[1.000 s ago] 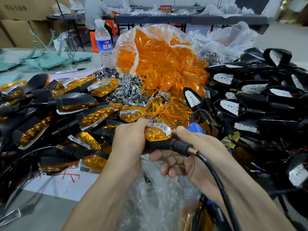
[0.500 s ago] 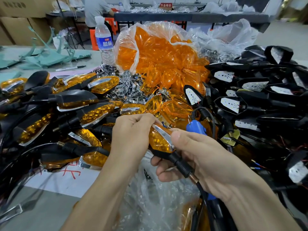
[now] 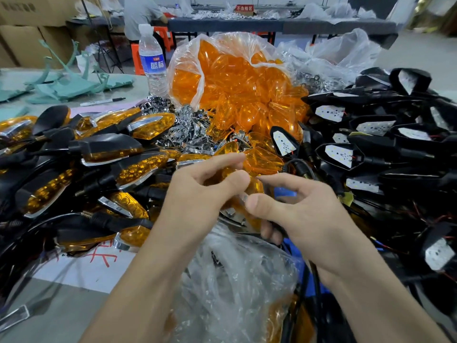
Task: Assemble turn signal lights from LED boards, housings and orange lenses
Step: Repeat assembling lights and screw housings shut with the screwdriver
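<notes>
In the middle of the head view I hold one turn signal light, with an orange lens and a chrome trim, between both hands; it is blurred. My left hand pinches its lens end with thumb and fingers. The lower fingers of my right hand curl round its black stem, while the forefinger and thumb stretch toward the lens. Finished lights are heaped on the left. Black housings with white LED boards are piled on the right. A clear bag of orange lenses stands behind.
Chrome trim pieces lie between the heaps, and a loose lens lies just beyond my fingers. A water bottle, a marker pen and teal parts are at the back left. A crumpled plastic bag lies under my wrists.
I have turned the light between my hands, so its stem and cable now point down toward me. My right forefinger and thumb have come off the lens and spread out.
</notes>
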Tool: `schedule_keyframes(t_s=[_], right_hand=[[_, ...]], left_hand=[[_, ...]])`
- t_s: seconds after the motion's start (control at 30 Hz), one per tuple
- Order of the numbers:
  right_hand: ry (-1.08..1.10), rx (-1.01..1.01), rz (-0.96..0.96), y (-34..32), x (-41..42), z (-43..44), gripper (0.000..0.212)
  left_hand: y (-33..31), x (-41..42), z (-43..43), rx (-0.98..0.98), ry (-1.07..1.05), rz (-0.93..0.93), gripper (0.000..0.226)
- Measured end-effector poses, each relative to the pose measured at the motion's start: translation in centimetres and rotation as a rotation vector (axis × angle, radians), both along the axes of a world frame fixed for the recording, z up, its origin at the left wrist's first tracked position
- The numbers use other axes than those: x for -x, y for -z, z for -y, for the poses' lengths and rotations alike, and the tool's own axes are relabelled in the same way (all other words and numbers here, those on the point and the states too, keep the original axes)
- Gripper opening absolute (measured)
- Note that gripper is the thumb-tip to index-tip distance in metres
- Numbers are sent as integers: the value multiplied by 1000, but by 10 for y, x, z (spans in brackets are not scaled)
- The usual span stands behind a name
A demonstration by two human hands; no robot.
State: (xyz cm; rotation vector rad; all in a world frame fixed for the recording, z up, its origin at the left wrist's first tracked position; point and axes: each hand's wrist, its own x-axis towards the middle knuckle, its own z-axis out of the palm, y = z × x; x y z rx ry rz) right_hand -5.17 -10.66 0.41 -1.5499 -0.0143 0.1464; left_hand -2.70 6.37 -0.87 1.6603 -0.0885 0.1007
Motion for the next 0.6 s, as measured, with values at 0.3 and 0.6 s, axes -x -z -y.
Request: schedule_keyframes(t_s=[0.3,0.6], right_hand=[[149,156,369,-9,1,18,36],[263,99,529,1,-8,27,38]], left_hand=[[7,-9,-4,566,22,-98,27],[7,-3,-10,44,201,86,54]])
